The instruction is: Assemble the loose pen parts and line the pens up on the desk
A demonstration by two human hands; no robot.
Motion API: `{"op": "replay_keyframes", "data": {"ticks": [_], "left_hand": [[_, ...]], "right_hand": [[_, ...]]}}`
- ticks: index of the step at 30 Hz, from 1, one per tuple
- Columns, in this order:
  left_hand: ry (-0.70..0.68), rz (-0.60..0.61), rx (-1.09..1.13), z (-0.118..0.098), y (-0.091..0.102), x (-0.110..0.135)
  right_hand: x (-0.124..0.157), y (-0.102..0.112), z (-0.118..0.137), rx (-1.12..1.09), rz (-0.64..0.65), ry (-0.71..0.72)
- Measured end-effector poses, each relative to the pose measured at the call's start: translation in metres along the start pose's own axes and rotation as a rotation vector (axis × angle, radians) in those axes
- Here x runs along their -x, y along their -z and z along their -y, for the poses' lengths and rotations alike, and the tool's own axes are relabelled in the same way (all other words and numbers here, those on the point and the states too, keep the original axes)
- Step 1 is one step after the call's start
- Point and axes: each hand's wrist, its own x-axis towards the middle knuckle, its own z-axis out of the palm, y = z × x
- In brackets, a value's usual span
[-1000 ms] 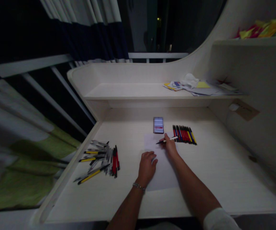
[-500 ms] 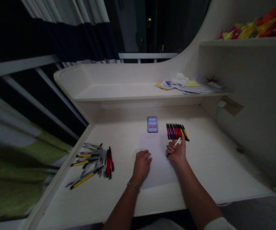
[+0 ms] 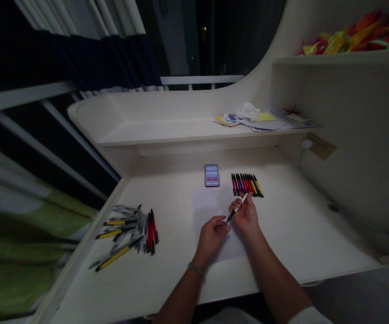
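Note:
A white pen (image 3: 244, 198) with a black front end slants down to the left in my right hand (image 3: 248, 213), whose fingers are closed around it. The fingertips of my left hand (image 3: 212, 236) come together at the pen's black tip. Both hands are above a white sheet of paper (image 3: 203, 204) on the desk. Just beyond my right hand lies a neat row of red, blue and yellow pens (image 3: 246, 183) with black ends. A loose pile of clear, yellow and black pens (image 3: 127, 227) is at the left, with several red pens (image 3: 150, 231) beside it.
A phone-like rectangle with a blurred screen (image 3: 212, 175) lies beyond the paper on the desk (image 3: 174, 180). Papers and a crumpled tissue (image 3: 248, 112) rest on the raised shelf (image 3: 167, 130). Colourful folded shapes (image 3: 352, 38) fill an upper right shelf. A railing and curtain (image 3: 29, 234) border the left.
My left hand has moved right, off the paper's left side, to the pen's tip. My right hand has turned the pen slightly, showing more of its black end. The view has shifted a little.

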Motion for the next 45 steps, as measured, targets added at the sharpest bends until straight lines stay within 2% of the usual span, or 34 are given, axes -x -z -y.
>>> {"op": "replay_keyframes", "data": {"ticks": [2, 5, 9, 12, 15, 18, 21, 25, 28, 30, 32, 35, 38, 45], "left_hand": [[0.064, 0.002, 0.150, 0.000, -0.009, -0.001], [0.123, -0.079, 0.231, 0.001, -0.010, -0.004], [0.166, -0.213, 0.294, -0.001, 0.001, -0.012], [0.171, -0.241, 0.319, -0.006, 0.005, -0.019], [0.156, -0.200, 0.336, -0.011, 0.000, -0.025], [0.144, -0.157, 0.348, -0.017, -0.012, -0.030], [0.144, -0.137, 0.357, -0.023, -0.022, -0.033], [0.089, -0.097, 0.259, -0.021, -0.023, -0.031], [-0.018, -0.079, 0.029, -0.011, -0.016, -0.021], [-0.068, -0.077, -0.120, -0.001, -0.012, -0.013], [-0.104, -0.072, -0.227, 0.008, -0.009, -0.005], [-0.159, -0.061, -0.310, 0.017, -0.009, 0.002], [-0.187, -0.052, -0.330, 0.019, -0.009, 0.004], [-0.186, -0.053, -0.336, 0.019, -0.009, 0.004]], "right_hand": [[0.004, -0.001, -0.002, -0.020, -0.017, 0.038], [0.014, 0.008, 0.001, -0.008, -0.064, 0.081], [0.033, 0.036, 0.012, 0.319, -0.160, 0.068], [0.049, 0.056, 0.023, 0.661, -0.072, 0.054], [0.064, 0.065, 0.032, 0.975, 0.074, 0.012], [0.074, 0.065, 0.039, 1.119, 0.153, 0.002], [0.075, 0.065, 0.045, 1.170, 0.149, 0.036], [0.050, 0.082, 0.065, 1.173, 0.054, 0.120], [0.013, 0.104, 0.092, 1.229, -0.170, 0.254], [-0.013, 0.116, 0.109, 1.378, -0.336, 0.327], [-0.036, 0.125, 0.121, 1.518, -0.446, 0.394], [-0.061, 0.128, 0.125, 1.653, -0.449, 0.424], [-0.077, 0.126, 0.120, 1.752, -0.423, 0.432], [-0.089, 0.123, 0.105, 1.798, -0.431, 0.421]]}}
